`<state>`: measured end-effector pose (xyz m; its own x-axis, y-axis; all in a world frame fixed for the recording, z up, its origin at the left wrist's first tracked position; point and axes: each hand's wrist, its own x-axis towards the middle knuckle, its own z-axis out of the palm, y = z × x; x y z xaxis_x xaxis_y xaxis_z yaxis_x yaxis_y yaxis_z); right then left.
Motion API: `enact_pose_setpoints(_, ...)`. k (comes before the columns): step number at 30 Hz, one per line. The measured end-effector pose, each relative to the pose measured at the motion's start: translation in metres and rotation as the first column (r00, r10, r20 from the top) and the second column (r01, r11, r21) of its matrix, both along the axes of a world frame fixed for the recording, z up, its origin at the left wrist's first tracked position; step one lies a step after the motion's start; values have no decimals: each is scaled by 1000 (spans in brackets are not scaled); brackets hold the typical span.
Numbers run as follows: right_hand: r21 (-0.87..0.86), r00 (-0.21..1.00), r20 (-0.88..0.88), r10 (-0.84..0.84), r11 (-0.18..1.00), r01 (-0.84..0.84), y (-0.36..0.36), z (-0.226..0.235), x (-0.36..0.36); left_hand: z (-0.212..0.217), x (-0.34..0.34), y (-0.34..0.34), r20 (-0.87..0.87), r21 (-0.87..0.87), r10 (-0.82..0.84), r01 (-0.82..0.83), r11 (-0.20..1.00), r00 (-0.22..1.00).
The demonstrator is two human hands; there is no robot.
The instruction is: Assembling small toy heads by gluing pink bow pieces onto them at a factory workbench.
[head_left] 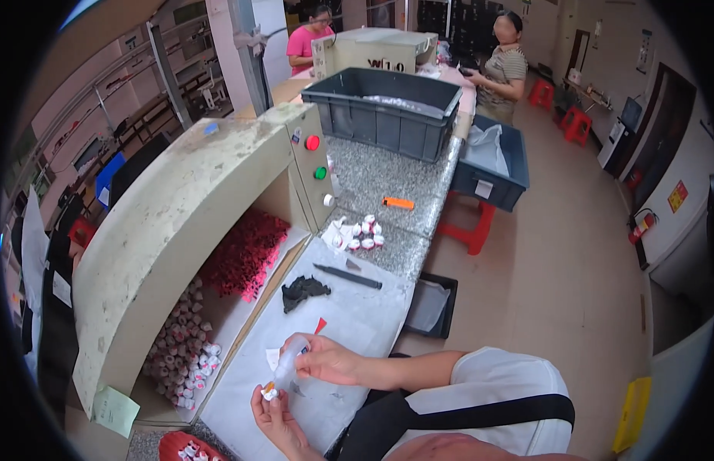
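Note:
My left hand [280,425] is closed on a small white piece [270,393] with an orange patch, held up between the fingertips. Just above it, my right hand [326,361] grips a translucent squeeze bottle [292,359], tilted with its lower end close to the piece. Both hands are over a white sheet [364,319] on the worktop. Farther along that sheet lie a crumpled black cloth [304,292], a long dark flat tool [347,276] and a small red scrap [320,326].
At left stands a cream machine [172,192] with buttons; its opening holds piled white pieces [180,338] and red-pink parts [245,253]. Beyond are white-and-pink pieces [364,234], an orange tool [398,203] and grey bins [380,115]. A red bowl [172,444] sits nearest. Two people work farther back.

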<state>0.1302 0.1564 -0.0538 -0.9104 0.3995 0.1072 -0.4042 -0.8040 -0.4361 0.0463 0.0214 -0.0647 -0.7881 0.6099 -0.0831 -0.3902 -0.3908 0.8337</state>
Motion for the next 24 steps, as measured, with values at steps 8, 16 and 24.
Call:
enact_pose_setpoints(8,-41,1000,9,8,999,-8,-3,5,-5,9,7,-6,-60,-51,119,-122,991,991)
enact_pose_setpoints(16,314,979,41,-199,933,177,10,13,-2,-1,1,-4,-25,16,50,-50,999,998)
enact_pose_setpoints(24,776,800,-84,-594,465,426,-13,12,-1,-6,1,-10,-63,42,45,-42,998,997)
